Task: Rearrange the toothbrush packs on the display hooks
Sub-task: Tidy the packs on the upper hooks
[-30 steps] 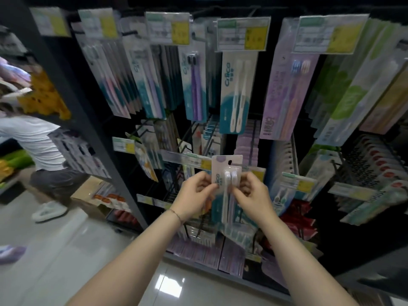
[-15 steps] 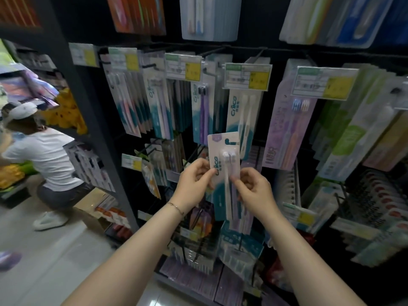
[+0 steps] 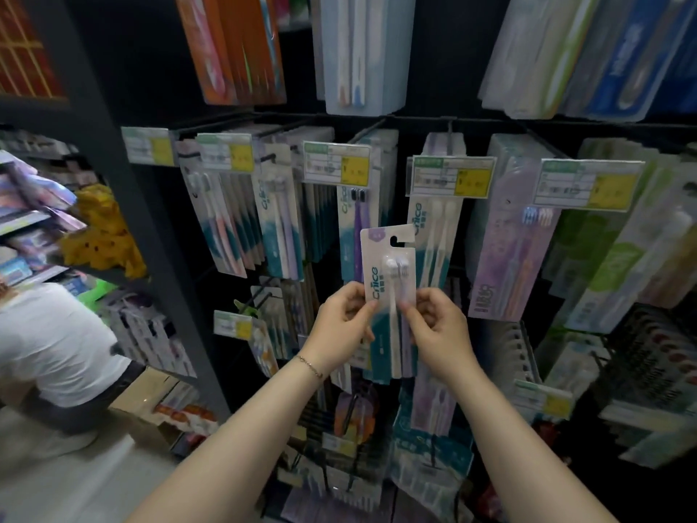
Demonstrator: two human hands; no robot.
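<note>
Pack (image 3: pixel 388 258) pinched at both edges by left grip (image 3: pixel 341 326) and right grip (image 3: pixel 439 334), held before the hung rows (image 3: pixel 281 228) — its hole on no hook; hanging remains

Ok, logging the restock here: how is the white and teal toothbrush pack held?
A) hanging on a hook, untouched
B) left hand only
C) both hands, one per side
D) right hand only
C: the left hand pinches the toothbrush pack at its left edge and the right hand pinches its right edge.

glossy plastic-fronted card toothbrush pack (image 3: pixel 388 281)
</note>
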